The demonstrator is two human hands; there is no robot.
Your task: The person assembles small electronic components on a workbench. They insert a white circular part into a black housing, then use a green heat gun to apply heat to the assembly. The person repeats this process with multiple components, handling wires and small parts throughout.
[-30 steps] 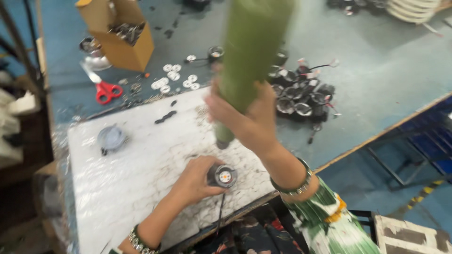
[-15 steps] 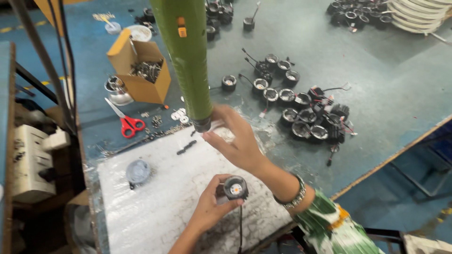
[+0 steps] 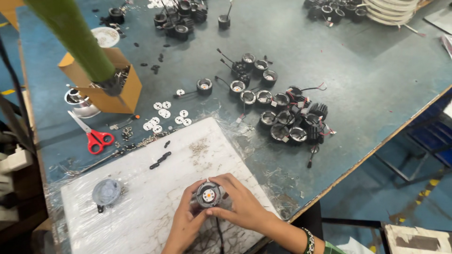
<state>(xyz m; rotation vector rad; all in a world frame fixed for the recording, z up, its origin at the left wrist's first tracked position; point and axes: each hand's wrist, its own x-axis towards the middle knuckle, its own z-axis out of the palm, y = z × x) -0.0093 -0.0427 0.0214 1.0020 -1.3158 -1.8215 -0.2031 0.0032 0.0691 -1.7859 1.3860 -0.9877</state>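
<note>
Grip, both hands: left hand (image 3: 186,221) and right hand (image 3: 242,207) are closing together around one small round lamp unit (image 3: 208,194), fingers clamping its dark rim from either side, its orange centre facing up. A black cable (image 3: 219,231) is trailing from it toward the person.

Change noted: half a second ago the right hand was holding the green hanging tool (image 3: 75,37); it is now letting that tool hang free at upper left, and both hands are working on the unit.

Support: the unit is sitting low over a white film-wrapped slab (image 3: 150,197) lying on the desk (image 3: 367,70).

Near items: a clear round cover (image 3: 106,192) is resting on the slab to the left, well apart from the hands; short black links (image 3: 160,160) are lying beyond.

Middle: red scissors (image 3: 96,138) and white discs (image 3: 165,117) are lying off the slab's far edge.

Far: a cardboard box (image 3: 117,91) is standing under the tool tip; a heap of dark lamp housings (image 3: 292,120) is spreading to the right.
</note>
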